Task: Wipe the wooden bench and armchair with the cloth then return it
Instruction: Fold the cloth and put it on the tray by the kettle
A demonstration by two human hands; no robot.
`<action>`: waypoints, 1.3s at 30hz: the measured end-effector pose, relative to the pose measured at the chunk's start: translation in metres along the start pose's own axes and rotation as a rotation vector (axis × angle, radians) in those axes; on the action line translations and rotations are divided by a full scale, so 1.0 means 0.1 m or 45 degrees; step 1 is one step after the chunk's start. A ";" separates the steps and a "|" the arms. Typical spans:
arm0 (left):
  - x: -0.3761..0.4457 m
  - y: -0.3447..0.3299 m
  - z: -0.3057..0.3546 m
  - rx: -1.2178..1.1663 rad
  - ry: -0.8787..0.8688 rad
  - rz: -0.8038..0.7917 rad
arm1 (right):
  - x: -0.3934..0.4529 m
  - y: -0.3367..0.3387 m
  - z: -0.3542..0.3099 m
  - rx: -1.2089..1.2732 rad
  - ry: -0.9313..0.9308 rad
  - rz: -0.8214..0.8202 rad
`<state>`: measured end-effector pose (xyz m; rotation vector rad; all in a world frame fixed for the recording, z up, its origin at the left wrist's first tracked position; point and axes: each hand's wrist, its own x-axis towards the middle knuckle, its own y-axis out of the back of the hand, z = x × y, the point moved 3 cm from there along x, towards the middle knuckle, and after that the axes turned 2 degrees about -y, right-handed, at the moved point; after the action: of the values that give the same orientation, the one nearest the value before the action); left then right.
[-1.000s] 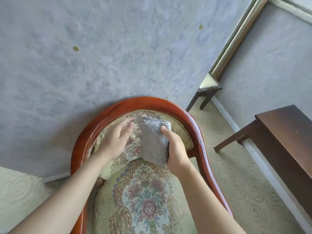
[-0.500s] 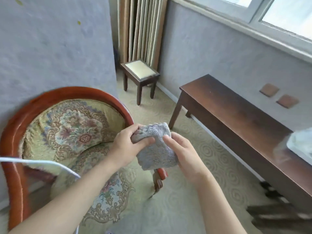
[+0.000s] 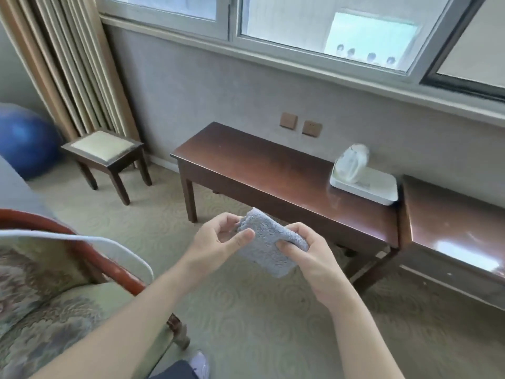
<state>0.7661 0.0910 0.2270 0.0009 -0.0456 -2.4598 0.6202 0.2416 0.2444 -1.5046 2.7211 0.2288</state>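
A folded grey cloth point(image 3: 269, 242) hangs in the air between my hands, in front of the dark wooden bench point(image 3: 262, 170). My left hand point(image 3: 218, 242) pinches its left end with thumb and fingers. My right hand point(image 3: 306, 255) grips its right end with curled fingers. The armchair point(image 3: 54, 296), with a red-brown wooden frame and floral cushion, fills the lower left. A white cable point(image 3: 82, 242) lies across its arm.
A white tray point(image 3: 366, 187) with a clear plastic object stands on the bench's right end. A second dark bench point(image 3: 459, 222) adjoins it at the right. A small padded stool point(image 3: 106, 154), a blue ball point(image 3: 24, 140) and curtains are at the left.
The view swung from the armchair's backrest to the right toward the bench. Both hands lifted the cloth off the chair and now hold it in the air.
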 end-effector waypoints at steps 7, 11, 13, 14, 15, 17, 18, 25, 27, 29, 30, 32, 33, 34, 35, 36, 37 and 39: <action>0.92 -0.83 -0.03 0.186 -0.194 -0.069 | 0.35 0.77 0.10 0.041 0.042 0.283; 1.61 -1.29 -0.15 0.247 -0.294 -0.189 | 0.71 1.34 0.25 0.116 -0.005 0.602; 2.00 -1.52 -0.22 0.332 -0.314 -0.339 | 0.94 1.66 0.33 0.114 -0.040 0.711; 2.21 -1.63 -0.26 0.360 -0.314 -0.435 | 1.05 1.82 0.36 0.105 -0.064 0.762; 2.39 -1.74 -0.29 0.385 -0.302 -0.536 | 1.15 1.97 0.40 0.090 -0.086 0.809; 2.73 -1.94 -0.35 0.488 -0.275 -0.728 | 1.32 2.29 0.49 0.089 -0.122 0.898; 2.90 -2.04 -0.36 0.535 -0.284 -0.798 | 1.39 2.44 0.52 0.094 -0.123 0.929; 3.93 -2.92 -0.37 0.675 -0.287 -0.860 | 1.84 3.34 0.77 -0.012 -0.263 0.712; 4.21 -3.21 -0.45 0.729 -0.263 -0.883 | 2.01 3.65 0.88 -0.075 -0.325 0.614; 4.52 -3.50 -0.57 0.773 -0.240 -0.896 | 2.23 3.97 1.04 -0.165 -0.372 0.547; 4.70 -3.66 -0.65 0.797 -0.217 -0.906 | 2.36 4.15 1.13 -0.201 -0.390 0.516; 5.03 -3.99 -0.82 0.863 -0.172 -0.927 | 2.63 4.56 1.35 -0.216 -0.426 0.488; 5.18 -4.14 -0.92 0.892 -0.140 -0.938 | 2.76 4.77 1.47 -0.207 -0.455 0.493; 5.33 -4.29 -1.01 0.914 -0.102 -0.937 | 2.90 4.98 1.58 -0.197 -0.483 0.505; 5.49 -4.45 -1.10 0.932 -0.077 -0.928 | 3.04 5.18 1.69 -0.193 -0.503 0.522; 5.63 -4.60 -1.21 0.949 -0.058 -0.924 | 3.18 5.38 1.81 -0.200 -0.522 0.537; 5.79 -4.76 -1.32 0.969 -0.034 -0.923 | 3.33 5.57 1.91 -0.224 -0.539 0.550; 6.12 -5.08 -1.51 1.029 0.022 -0.900 | 3.65 5.93 2.12 -0.311 -0.563 0.560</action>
<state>-0.0274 0.0952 0.0659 0.4564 -1.2007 -2.9330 -0.0861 0.2752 0.0706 -0.7358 2.6693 0.8188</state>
